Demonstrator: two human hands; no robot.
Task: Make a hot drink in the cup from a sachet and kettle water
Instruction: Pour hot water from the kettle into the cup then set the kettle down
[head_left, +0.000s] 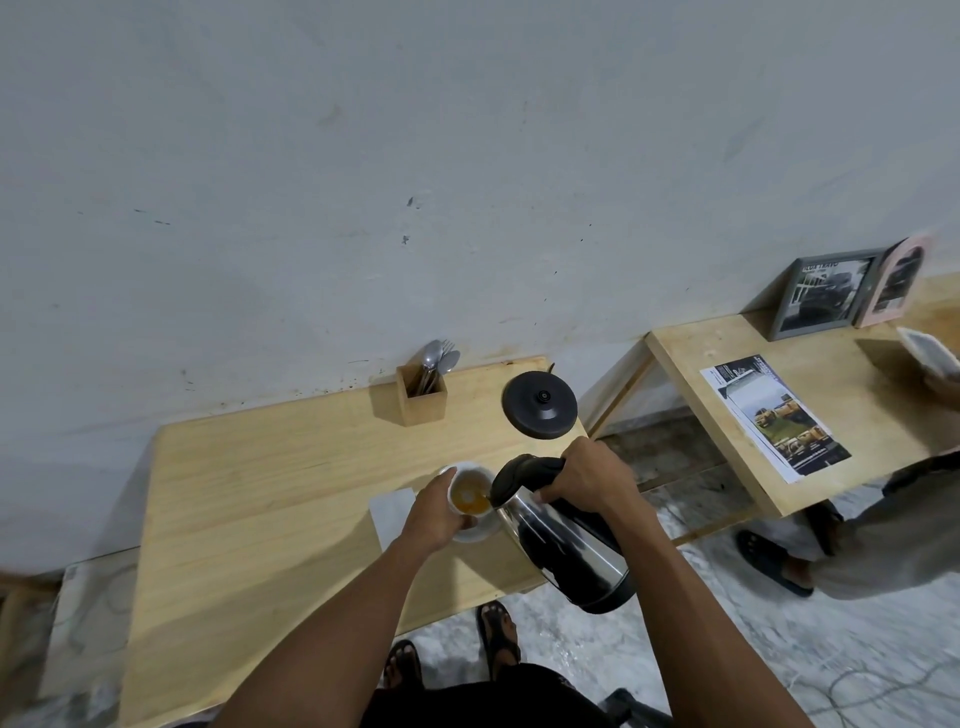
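A white cup (470, 493) stands on a white saucer (483, 529) near the middle of the wooden table (270, 499). Amber liquid with foam fills part of the cup. My left hand (434, 512) grips the cup's left side. My right hand (584, 475) holds the black handle of a steel kettle (563, 540), which is tilted with its spout over the cup's right rim. A white sachet or paper (390, 512) lies flat just left of the saucer, partly under my left wrist.
The kettle's black base (540, 404) sits at the table's back right. A wooden holder (422, 395) with spoons and a fork stands by the wall. A second table (810, 410) at the right carries a leaflet and picture frames; another person stands beside it.
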